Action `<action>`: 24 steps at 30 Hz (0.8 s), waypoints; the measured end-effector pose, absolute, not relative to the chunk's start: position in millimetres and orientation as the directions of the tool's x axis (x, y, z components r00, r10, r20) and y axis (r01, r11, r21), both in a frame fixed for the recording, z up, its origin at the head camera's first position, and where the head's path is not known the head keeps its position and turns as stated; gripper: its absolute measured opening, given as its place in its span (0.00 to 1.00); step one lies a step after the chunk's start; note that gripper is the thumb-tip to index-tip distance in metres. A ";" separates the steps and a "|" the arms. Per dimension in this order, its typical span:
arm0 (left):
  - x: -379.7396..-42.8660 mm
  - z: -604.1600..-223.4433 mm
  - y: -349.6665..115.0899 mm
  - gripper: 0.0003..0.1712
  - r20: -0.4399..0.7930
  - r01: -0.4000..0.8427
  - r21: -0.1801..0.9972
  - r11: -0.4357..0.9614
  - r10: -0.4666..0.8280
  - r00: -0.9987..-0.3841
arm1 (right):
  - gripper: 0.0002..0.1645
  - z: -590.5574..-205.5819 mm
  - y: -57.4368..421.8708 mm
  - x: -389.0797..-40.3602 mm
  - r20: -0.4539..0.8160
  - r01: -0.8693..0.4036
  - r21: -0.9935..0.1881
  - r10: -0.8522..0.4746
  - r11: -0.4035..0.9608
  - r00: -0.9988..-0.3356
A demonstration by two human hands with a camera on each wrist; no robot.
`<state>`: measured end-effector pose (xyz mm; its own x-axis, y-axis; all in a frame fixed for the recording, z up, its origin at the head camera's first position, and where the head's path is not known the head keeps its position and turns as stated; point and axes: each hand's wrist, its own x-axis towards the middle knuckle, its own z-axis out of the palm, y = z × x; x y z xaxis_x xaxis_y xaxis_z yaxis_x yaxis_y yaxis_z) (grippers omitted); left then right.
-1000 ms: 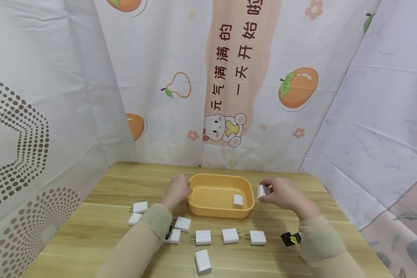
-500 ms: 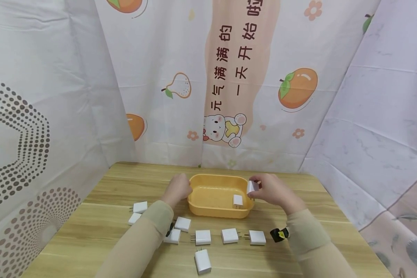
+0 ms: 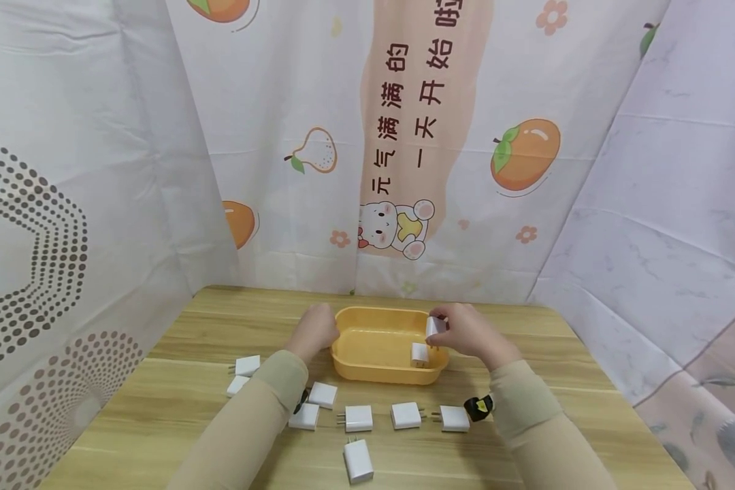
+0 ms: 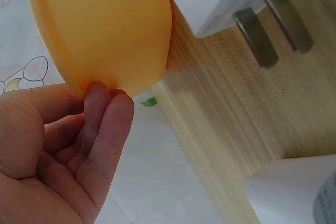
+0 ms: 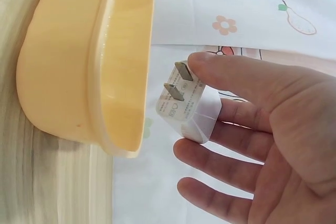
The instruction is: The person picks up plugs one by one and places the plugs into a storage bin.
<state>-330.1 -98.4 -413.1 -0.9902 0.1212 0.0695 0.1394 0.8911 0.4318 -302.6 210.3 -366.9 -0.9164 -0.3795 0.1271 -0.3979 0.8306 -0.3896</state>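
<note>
My right hand [image 3: 470, 333] pinches a white two-prong charger plug [image 5: 189, 103] between thumb and fingers, over the right end of the yellow plastic basin [image 3: 373, 374]. In the right wrist view the prongs point toward the basin's rim. One more white charger [image 3: 419, 352] lies inside the basin at its right end. At the opposite end, my left hand [image 3: 314, 332] grips the basin's rim, the thumb on one side and the fingertips [image 4: 119, 109] on the other, as the left wrist view shows.
Several white chargers lie on the wooden table in front of the basin, among them one near the front [image 3: 358, 461] and one at the right [image 3: 453, 418]. More chargers [image 3: 247, 366] are by my left forearm. A printed curtain [image 3: 282, 265] hangs behind the table.
My right hand has moved left with the charger, from beside the basin to over its right end. The left hand stays on the rim.
</note>
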 end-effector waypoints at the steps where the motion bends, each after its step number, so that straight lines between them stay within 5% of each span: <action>1: -329.9 -412.9 -98.2 0.18 0.066 0.137 0.434 0.890 0.120 -0.991 | 0.27 -368.1 209.6 -303.0 0.122 -0.397 -0.385 -0.381 0.833 -0.917; 24: -330.9 -413.9 -97.4 0.18 0.053 0.140 0.447 0.883 0.130 -0.990 | 0.23 -394.0 194.5 -304.7 0.064 -0.403 -0.275 -0.402 0.873 -0.914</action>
<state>-330.9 -97.4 -413.9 -0.9901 0.1298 0.0530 0.1397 0.8833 0.4475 -304.7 194.5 -394.0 -0.9136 -0.4016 0.0636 -0.4029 0.8730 -0.2748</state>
